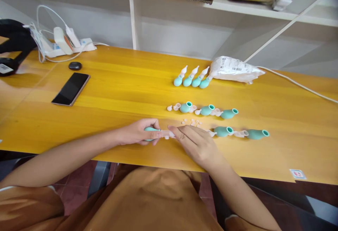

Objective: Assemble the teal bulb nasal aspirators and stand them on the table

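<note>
My left hand [144, 132] is wrapped round a teal squeeze bulb [150, 129] that looks like part of a nasal aspirator, lying on its side. A translucent collar [166, 133] sticks out from the bulb towards the right. The fingers of my right hand [196, 141] pinch a whitish tip [171, 134] at the collar's end and partly hide it. Beyond my hands lie small clear rings [194, 122]. Loose open-mouthed teal bulbs [223, 131] lie to the right in two rows, with clear cups [239, 134] and nozzle tips [198, 111] between them.
Several assembled aspirators [195, 77] lie in a row at the back, beside a white plastic bag [235, 70]. At the left are a phone [71, 89], a small black case [75, 65] and a power strip [87, 44] with cables. A white shelf [169, 4] stands behind the table [118, 83].
</note>
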### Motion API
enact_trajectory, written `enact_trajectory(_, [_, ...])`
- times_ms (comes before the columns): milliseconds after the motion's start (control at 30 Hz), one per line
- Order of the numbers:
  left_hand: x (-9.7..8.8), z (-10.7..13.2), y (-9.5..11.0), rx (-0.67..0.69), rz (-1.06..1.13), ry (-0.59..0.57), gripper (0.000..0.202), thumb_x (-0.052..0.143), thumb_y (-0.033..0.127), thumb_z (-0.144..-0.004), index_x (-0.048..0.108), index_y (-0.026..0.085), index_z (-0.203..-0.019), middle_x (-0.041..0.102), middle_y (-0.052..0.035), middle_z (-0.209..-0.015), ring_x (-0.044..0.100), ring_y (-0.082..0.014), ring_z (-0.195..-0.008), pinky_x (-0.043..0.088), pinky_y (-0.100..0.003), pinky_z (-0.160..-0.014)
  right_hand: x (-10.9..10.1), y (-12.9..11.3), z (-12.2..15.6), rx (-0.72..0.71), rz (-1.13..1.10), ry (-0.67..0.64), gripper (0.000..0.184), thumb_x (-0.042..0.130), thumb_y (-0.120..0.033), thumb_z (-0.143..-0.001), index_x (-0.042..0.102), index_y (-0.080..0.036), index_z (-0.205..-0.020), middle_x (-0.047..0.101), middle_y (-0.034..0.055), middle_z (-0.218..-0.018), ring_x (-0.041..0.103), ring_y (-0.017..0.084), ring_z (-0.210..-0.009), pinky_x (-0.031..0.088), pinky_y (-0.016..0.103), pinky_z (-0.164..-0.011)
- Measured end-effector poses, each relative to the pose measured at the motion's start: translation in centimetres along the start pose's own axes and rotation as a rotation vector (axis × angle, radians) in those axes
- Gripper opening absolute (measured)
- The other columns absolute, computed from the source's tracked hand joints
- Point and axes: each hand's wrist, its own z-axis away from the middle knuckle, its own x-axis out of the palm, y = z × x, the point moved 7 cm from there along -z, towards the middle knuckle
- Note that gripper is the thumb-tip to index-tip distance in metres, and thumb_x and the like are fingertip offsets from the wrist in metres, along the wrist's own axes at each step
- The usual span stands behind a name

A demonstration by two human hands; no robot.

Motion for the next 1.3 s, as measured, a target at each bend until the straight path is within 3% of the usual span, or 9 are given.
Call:
enact_trajectory(167, [-0.1, 0.2, 0.4, 0.036, -0.218, 0.069, 0.056, 0.075, 0.073, -0.096, 0.056, 0.022, -0.1, 0.07, 0.0025, -0.078, 0.048, -0.0083, -0.055, 0.034, -0.023, -0.051, 0.1, 0.1, -0.1, -0.019, -0.006, -0.048, 0.04, 0.053, -0.002, -0.111, 0.059, -0.01, -0.15, 0.075, 0.009, -0.096, 0.066, 0.021, -0.078, 0.054, 0.035, -0.069])
enact_trajectory(367, [-0.3, 0.2, 0.8, 0.129, -0.354, 0.167, 0.05, 0.076, 0.069, -0.097, 0.054, 0.023, -0.099, 0.075, -0.0002, -0.088, 0.066, -0.0165, -0.079, 0.051, -0.03, -0.075, 0.6, 0.2, 0.0, -0.033, 0.029, -0.067, 0.037, 0.054, -0.003, -0.112, 0.057, -0.01, -0.148, 0.075, 0.0074, -0.092, 0.065, 0.02, -0.075, 0.052, 0.035, -0.066])
enact_trajectory(700, [-0.8, 0.7, 1.0, 0.175, -0.55, 0.301, 0.045, 0.075, 0.065, -0.098, 0.059, 0.023, -0.103, 0.075, -0.0019, -0.099, 0.064, -0.0186, -0.085, 0.048, -0.032, -0.076, 0.8, 0.4, 0.1, -0.014, 0.046, -0.072, 0.041, 0.057, -0.002, -0.109, 0.058, -0.011, -0.149, 0.076, 0.0073, -0.094, 0.067, 0.021, -0.075, 0.052, 0.035, -0.065])
enact_trajectory(1000, [-0.9, 1.0, 1.5, 0.174, -0.564, 0.391, 0.042, 0.075, 0.063, -0.098, 0.063, 0.023, -0.105, 0.073, -0.0011, -0.101, 0.065, -0.0199, -0.088, 0.048, -0.033, -0.081, 1.2, 0.2, 0.2, -0.01, 0.151, -0.05, 0.025, 0.059, -0.005, -0.11, 0.063, -0.007, -0.135, 0.073, 0.0044, -0.085, 0.062, 0.017, -0.068, 0.046, 0.035, -0.061])
enact_trajectory(1300, [-0.9, 0.8, 1.6, 0.183, -0.653, 0.357, 0.043, 0.072, 0.065, -0.1, 0.061, 0.024, -0.105, 0.074, -0.0024, -0.103, 0.065, -0.0211, -0.089, 0.047, -0.034, -0.081, 1.3, 0.0, -0.1, -0.03, 0.132, -0.09, 0.021, 0.058, -0.009, -0.112, 0.064, -0.011, -0.131, 0.065, 0.0006, -0.078, 0.055, 0.017, -0.065, 0.042, 0.035, -0.059])
